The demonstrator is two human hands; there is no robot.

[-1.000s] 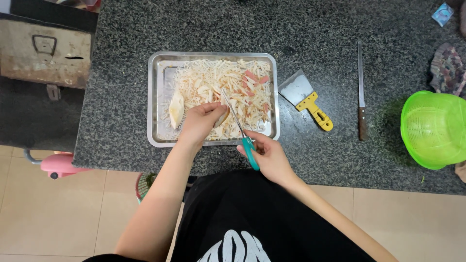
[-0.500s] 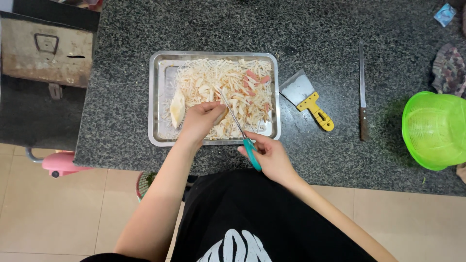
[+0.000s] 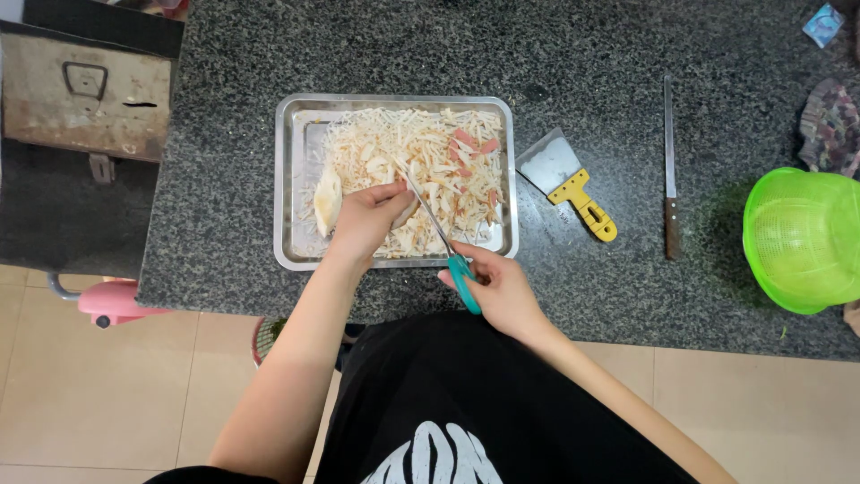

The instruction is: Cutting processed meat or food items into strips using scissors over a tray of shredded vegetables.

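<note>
A steel tray [image 3: 291, 179] on the dark granite counter holds a pile of pale shredded food [image 3: 403, 152] with a few pink pieces [image 3: 466, 139]. My left hand [image 3: 365, 220] rests in the tray and grips a pale piece of the food. My right hand [image 3: 497, 291] holds scissors [image 3: 443, 237] by their teal handles at the tray's near edge. Their blades point up into the food beside my left fingers.
A scraper with a yellow handle [image 3: 573, 184] lies right of the tray, then a long knife [image 3: 669, 170]. A green strainer bowl [image 3: 797, 237] stands at the right edge, a cloth [image 3: 829, 116] above it. A metal box [image 3: 85, 90] sits at left.
Both hands have stayed at the tray with only slight shifts. The scissors remain angled into the food.
</note>
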